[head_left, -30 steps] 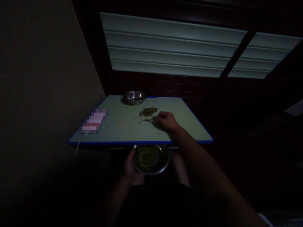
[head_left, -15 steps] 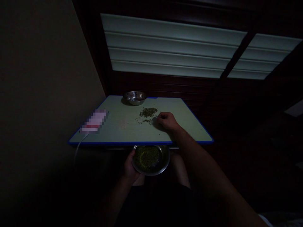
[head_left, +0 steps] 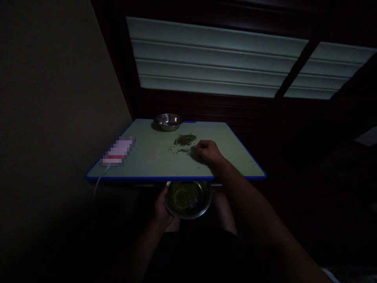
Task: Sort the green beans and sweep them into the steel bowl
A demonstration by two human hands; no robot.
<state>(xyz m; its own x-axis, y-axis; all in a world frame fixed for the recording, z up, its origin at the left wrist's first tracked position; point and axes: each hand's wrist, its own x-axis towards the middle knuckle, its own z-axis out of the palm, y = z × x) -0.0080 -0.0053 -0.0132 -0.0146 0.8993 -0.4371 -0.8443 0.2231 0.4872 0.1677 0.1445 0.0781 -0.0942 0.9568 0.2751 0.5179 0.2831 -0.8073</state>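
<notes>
My left hand (head_left: 163, 208) is closed on the left rim of a metal bowl (head_left: 203, 210), held below the table's front edge. Small green beans or seeds (head_left: 184, 194) cover much of the bowl's bottom. On the tabletop, my right hand (head_left: 208, 151) is closed in a pinch on a small pale, see-through piece (head_left: 192, 151), whose exact kind is too dim to make out. Just left of that piece lie a few stray beans, and behind them a loose pile of beans (head_left: 185, 139).
The light green table (head_left: 141, 169) has a blue edge. A second metal bowl (head_left: 168, 122) stands at its back. At the left lies a blurred-out phone-like thing (head_left: 118, 151) with a white cable (head_left: 98, 181) hanging over the edge. Slatted panels (head_left: 212, 59) rise behind.
</notes>
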